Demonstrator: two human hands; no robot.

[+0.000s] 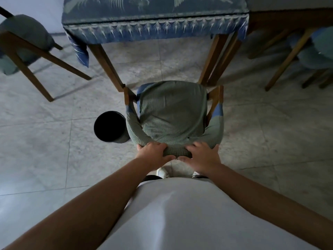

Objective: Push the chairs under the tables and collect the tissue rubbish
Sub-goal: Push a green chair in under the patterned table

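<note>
Both hands grip the chair's point(173, 112) curved back rail side by side: left hand point(153, 152) wrapped over it, right hand point(202, 156) clamped beside it, a symmetric hold that should push straight. Ahead of the hands the seat faces the table point(155, 26), not yet under it. A bin point(110, 126) stands just left of the left hand. No tissue shows.

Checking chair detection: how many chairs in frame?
3. One chair at center, gripped by left hand and right hand; one at left edge; one right under the neighbouring table. More may sit out of frame.
</note>
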